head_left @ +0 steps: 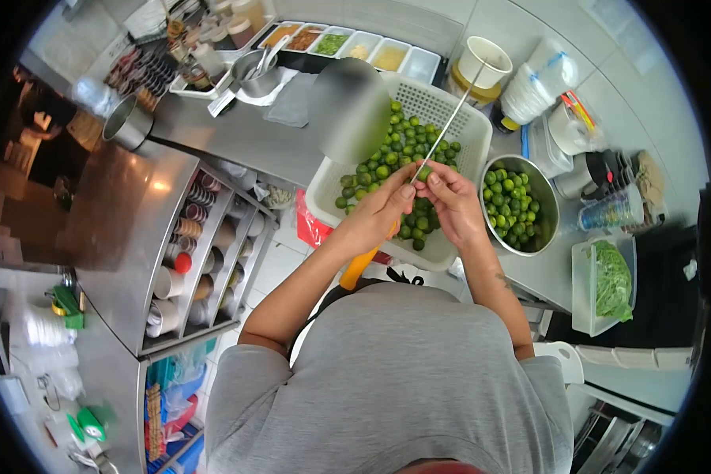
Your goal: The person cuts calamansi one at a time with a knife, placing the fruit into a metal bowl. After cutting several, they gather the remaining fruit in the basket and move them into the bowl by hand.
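My left hand is closed on a long knife, its thin blade slanting up and to the right over the basket. The knife's yellow-orange handle shows below my left wrist. Between the thumb and fingers of my right hand is a small green lime, close against the blade. Both hands meet over a white perforated basket holding many green limes. A round metal bowl with more limes stands just right of my right hand. A blurred oval patch hides the basket's left part.
A row of food trays lines the back wall. At back left is a metal pot with utensils. Right of the bowl stand stacked containers and a bin of leafy greens. A cup shelf is at left; a person stands beyond.
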The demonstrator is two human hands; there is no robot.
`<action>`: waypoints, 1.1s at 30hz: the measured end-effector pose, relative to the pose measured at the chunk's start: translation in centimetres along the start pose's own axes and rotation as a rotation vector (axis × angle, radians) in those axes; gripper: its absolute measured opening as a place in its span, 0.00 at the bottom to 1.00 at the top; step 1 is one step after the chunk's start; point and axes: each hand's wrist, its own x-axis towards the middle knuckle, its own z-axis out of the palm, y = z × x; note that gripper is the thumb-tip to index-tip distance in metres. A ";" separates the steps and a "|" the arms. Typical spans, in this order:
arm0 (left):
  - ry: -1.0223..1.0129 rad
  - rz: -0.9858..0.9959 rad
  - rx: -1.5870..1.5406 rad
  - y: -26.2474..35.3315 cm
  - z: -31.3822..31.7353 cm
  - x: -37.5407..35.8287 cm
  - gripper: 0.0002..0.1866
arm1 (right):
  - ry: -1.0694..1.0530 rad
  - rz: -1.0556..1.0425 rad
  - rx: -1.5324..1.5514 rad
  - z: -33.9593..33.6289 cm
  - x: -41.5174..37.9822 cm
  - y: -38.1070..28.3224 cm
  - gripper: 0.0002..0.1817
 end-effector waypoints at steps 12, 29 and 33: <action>-0.021 0.133 0.566 -0.7 -0.2 -0.3 0.30 | 0.119 -0.034 0.115 -0.9 -0.7 -0.1 0.17; -0.022 0.236 0.577 -1.8 1.0 2.8 0.29 | 0.275 -0.088 0.062 0.9 -2.7 1.9 0.14; -0.295 -0.245 -0.340 3.4 -1.4 1.6 0.28 | 0.431 -0.344 -0.518 -2.0 -3.5 -1.8 0.15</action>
